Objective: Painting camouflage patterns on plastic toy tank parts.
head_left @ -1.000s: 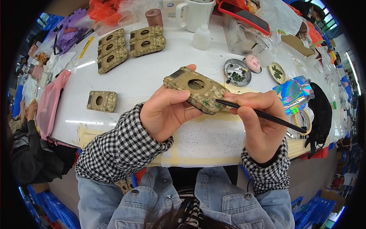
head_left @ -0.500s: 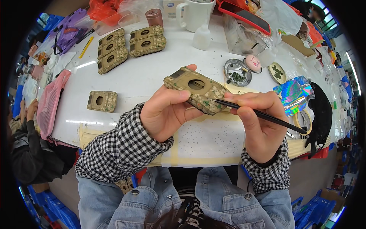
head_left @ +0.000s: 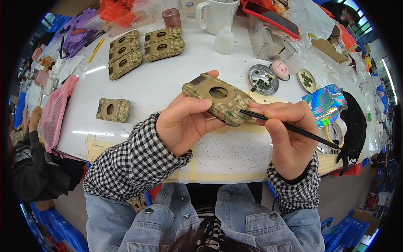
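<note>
My left hand (head_left: 182, 122) holds a camouflage-painted model tank hull (head_left: 235, 100) over the near part of the table, thumb on its near side. The hull is tan with green and brown patches and has a round hole in its top. In my right hand (head_left: 289, 138) are slim black tweezers (head_left: 308, 133), gripped between thumb and fingers. Their pointed tip is at the hull's right-hand part; whether it holds a tiny part I cannot make out. Right-hand fingertips lie close to the hull's edge. Below the hands is a white sheet (head_left: 231, 157) with small dark specks.
Several similar hulls (head_left: 163, 49) stand in rows at the back left; one hull (head_left: 113, 110) sits alone at left. A round metal dish (head_left: 276, 86) holds small dark-green parts. Nearby are a tin lid (head_left: 306, 80), white squeeze bottle (head_left: 224, 41), white mug (head_left: 222, 17) and tape roll (head_left: 334, 133).
Both hands, with the hull and tweezers, have shifted very slightly right along with the whole view. The tweezers' tip stays at the hull's right-hand part.
</note>
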`<state>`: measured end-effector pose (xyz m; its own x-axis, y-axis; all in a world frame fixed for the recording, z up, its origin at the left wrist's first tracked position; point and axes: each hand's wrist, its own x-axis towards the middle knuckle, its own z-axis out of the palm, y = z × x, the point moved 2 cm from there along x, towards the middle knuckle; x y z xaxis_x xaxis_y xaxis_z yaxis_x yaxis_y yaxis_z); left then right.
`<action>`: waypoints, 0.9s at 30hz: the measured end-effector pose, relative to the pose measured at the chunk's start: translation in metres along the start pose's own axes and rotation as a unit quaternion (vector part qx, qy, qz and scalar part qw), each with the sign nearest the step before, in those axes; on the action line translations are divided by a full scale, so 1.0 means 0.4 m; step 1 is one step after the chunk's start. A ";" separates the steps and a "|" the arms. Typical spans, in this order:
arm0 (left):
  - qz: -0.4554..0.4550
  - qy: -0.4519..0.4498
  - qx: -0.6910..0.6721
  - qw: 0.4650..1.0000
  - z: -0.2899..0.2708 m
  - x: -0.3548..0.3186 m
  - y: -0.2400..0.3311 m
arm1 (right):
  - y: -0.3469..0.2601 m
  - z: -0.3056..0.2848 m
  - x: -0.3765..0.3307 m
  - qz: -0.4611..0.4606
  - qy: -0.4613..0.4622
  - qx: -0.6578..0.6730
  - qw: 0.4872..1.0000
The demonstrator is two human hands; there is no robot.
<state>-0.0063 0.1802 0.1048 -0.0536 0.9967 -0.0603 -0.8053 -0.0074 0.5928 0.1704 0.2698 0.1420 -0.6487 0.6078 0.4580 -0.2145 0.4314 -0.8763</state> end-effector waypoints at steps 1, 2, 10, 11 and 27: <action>-0.001 0.002 0.002 1.000 -0.001 0.000 0.000 | 0.002 0.000 -0.001 -0.005 -0.001 0.004 1.000; -0.001 0.001 0.004 1.000 -0.003 0.001 -0.001 | 0.003 0.000 -0.001 -0.011 -0.001 0.009 1.000; -0.005 0.013 0.001 1.000 -0.005 0.002 -0.001 | 0.003 0.000 0.000 -0.035 -0.013 0.007 0.999; -0.008 0.014 -0.003 1.000 -0.007 0.002 -0.004 | 0.003 0.000 -0.001 -0.031 -0.014 0.006 0.999; 0.049 0.013 0.151 0.987 0.026 -0.007 0.010 | 0.012 -0.032 0.003 -0.096 -0.078 -0.025 0.992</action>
<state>-0.0034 0.1784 0.1158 -0.1406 0.9900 -0.0093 -0.5838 -0.0754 0.8084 0.1780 0.2810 0.1400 -0.7054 0.4028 0.5832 -0.3107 0.5638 -0.7652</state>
